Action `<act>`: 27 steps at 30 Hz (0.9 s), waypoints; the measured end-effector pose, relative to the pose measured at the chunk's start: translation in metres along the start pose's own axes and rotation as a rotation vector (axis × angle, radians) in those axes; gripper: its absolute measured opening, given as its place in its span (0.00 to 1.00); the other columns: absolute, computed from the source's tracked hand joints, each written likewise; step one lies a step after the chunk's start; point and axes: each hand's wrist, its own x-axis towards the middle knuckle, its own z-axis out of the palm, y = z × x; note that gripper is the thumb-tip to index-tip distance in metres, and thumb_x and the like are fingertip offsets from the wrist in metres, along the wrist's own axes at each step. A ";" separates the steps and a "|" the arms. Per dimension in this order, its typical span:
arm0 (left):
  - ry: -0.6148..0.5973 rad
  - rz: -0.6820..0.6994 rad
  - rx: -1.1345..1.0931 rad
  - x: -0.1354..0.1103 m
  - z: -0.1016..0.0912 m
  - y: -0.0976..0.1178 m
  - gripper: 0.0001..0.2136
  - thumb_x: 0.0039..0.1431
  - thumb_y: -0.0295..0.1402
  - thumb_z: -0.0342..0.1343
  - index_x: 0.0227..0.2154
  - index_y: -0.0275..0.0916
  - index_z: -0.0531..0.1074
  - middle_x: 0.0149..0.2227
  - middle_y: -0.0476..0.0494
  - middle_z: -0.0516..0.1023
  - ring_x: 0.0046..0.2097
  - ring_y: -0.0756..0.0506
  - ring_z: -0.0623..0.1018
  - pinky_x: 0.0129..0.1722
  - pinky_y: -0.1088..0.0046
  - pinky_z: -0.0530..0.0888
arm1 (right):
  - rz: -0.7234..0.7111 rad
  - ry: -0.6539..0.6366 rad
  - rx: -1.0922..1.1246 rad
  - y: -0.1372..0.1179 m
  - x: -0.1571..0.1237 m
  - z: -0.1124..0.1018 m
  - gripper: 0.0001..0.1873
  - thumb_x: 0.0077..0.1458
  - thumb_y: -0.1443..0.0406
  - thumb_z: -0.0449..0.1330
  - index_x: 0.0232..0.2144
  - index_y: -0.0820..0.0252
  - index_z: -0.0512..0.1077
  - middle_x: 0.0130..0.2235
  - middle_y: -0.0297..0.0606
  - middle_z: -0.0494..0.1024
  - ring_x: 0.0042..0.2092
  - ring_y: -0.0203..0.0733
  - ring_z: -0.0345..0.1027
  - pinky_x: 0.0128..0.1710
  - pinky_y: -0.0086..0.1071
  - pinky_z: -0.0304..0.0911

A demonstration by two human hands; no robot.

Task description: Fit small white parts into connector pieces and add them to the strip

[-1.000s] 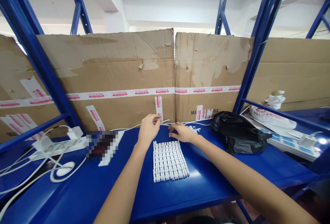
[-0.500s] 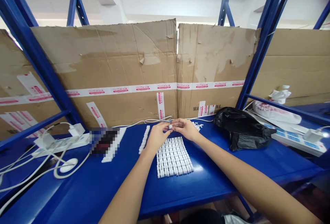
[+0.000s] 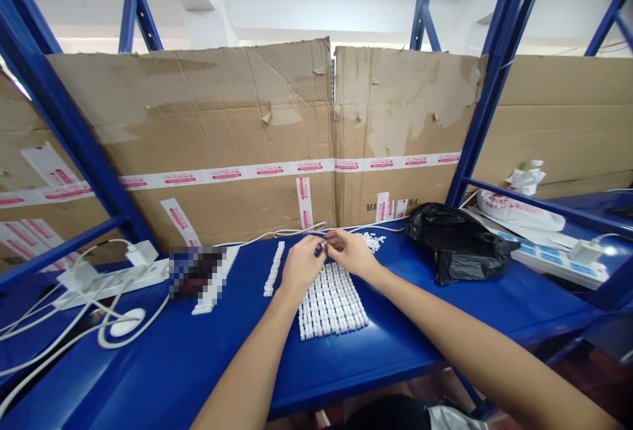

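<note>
My left hand (image 3: 303,262) and my right hand (image 3: 350,253) meet above the far edge of a block of white pieces, fingertips pinched together. Between them a small white plastic piece (image 3: 323,245) just shows; the fingers cover most of it. Right below lies the block of white pieces (image 3: 333,305), set side by side in close rows on the blue table (image 3: 395,351). A single row of similar white pieces (image 3: 273,268) lies left of my left hand. Beyond my right hand is a loose scatter of tiny white parts (image 3: 374,241).
A black plastic bag (image 3: 455,245) lies on the right. To the left are a blurred-out dark object (image 3: 198,275), a white strip (image 3: 228,258) and a power strip (image 3: 113,283) with tangled cables. Cardboard sheets (image 3: 237,120) stand along the back between blue posts (image 3: 484,100).
The view has shifted slightly. My hands have drawn closer together and rotated a little, so the small white piece is more hidden between the fingertips.
</note>
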 end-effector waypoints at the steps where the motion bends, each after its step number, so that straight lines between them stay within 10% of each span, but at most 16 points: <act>1: -0.009 0.005 0.028 0.000 -0.001 0.001 0.09 0.59 0.23 0.59 0.37 0.42 0.80 0.39 0.45 0.83 0.39 0.45 0.82 0.41 0.70 0.77 | -0.007 0.006 -0.095 -0.002 -0.001 0.001 0.13 0.57 0.68 0.62 0.46 0.57 0.76 0.38 0.36 0.86 0.40 0.43 0.82 0.42 0.34 0.76; 8: -0.049 -0.008 0.060 0.001 -0.004 0.005 0.06 0.56 0.23 0.61 0.33 0.41 0.79 0.34 0.46 0.81 0.35 0.45 0.81 0.38 0.69 0.76 | 0.009 -0.015 -0.589 -0.009 0.004 -0.002 0.17 0.57 0.71 0.60 0.49 0.57 0.79 0.38 0.39 0.86 0.40 0.46 0.81 0.41 0.30 0.70; 16: 0.068 -0.181 -0.245 0.004 0.005 -0.004 0.09 0.58 0.25 0.62 0.41 0.39 0.80 0.37 0.45 0.84 0.33 0.48 0.82 0.37 0.69 0.81 | 0.210 0.038 -0.975 0.014 0.011 -0.061 0.10 0.66 0.65 0.56 0.41 0.61 0.78 0.39 0.53 0.82 0.41 0.52 0.78 0.40 0.36 0.65; 27: 0.026 -0.050 -0.269 0.004 0.003 0.001 0.10 0.59 0.24 0.60 0.41 0.40 0.81 0.43 0.44 0.84 0.36 0.47 0.82 0.39 0.68 0.82 | -0.157 -0.021 -0.211 -0.003 0.003 -0.014 0.12 0.63 0.67 0.58 0.47 0.59 0.76 0.35 0.36 0.83 0.34 0.39 0.76 0.38 0.31 0.68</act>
